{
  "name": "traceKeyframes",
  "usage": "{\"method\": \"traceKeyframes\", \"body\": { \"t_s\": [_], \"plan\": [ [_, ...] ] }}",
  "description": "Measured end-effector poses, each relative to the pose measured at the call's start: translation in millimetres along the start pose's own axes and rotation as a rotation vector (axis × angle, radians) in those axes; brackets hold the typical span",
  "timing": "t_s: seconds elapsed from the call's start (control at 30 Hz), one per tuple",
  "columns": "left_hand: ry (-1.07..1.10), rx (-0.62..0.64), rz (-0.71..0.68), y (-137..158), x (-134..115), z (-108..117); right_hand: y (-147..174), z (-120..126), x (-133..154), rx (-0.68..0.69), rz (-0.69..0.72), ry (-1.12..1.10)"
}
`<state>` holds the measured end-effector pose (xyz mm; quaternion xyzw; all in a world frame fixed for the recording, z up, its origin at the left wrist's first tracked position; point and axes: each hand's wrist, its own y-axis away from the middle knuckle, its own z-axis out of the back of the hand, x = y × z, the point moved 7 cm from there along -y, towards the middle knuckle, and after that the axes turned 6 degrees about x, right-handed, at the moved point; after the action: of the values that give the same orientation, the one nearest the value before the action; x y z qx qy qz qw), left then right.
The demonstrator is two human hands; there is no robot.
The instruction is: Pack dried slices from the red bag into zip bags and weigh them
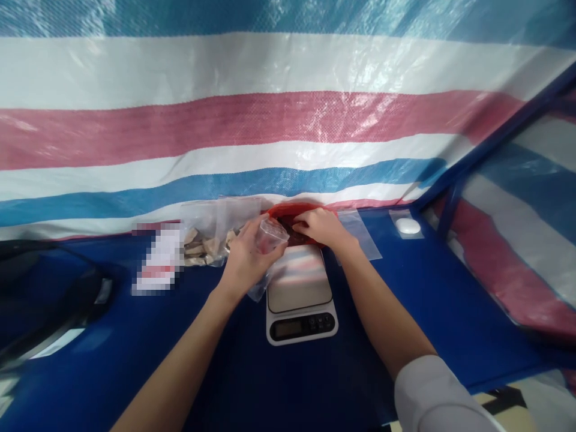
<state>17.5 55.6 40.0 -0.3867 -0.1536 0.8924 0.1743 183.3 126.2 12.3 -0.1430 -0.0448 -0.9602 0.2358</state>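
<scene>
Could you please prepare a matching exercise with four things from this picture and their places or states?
1. left hand
2. right hand
3. scale
4. white oval object

A. on the right part of the blue table
B. at the red container
C. has a dark control panel
D. holding a clear plastic cup

Pairs: 1-D, 2-B, 3-C, 4-A

Holding clear cup (274, 230) in left hand (247, 257), with right hand (320, 227) partly in open red bag (299, 208) at far edge of white scale (300, 285). Got bagged brown pieces (201, 249) at left, flat clear bag (363, 235) and bagged white item (408, 226) at right, on blue table (450, 312).
</scene>
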Motion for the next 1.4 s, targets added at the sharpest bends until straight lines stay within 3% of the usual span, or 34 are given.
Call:
{"method": "traceKeyframes", "body": {
  "t_s": [0.17, 0.6, 0.97, 1.23, 1.4],
  "plan": [
    [-0.006, 0.01, -0.005, 4, 2, -1, -3, -10, 0, 0.057, 0.005, 0.045],
    [-0.005, 0.039, -0.025, 5, 4, -8, -5, -13, -4, 0.057, -0.03, -0.006],
    [-0.026, 0.03, -0.041, 3, 6, -5, -6, -10, -3, 0.034, 0.029, -0.083],
    [0.004, 0.057, -0.026, 4, 8, -6, 2, 15, -2, -0.055, 0.139, -0.5],
    [0.028, 0.077, -0.004, 5, 5, -8, 14, 36, 18, -0.071, 0.249, -0.768]
  ]
}}
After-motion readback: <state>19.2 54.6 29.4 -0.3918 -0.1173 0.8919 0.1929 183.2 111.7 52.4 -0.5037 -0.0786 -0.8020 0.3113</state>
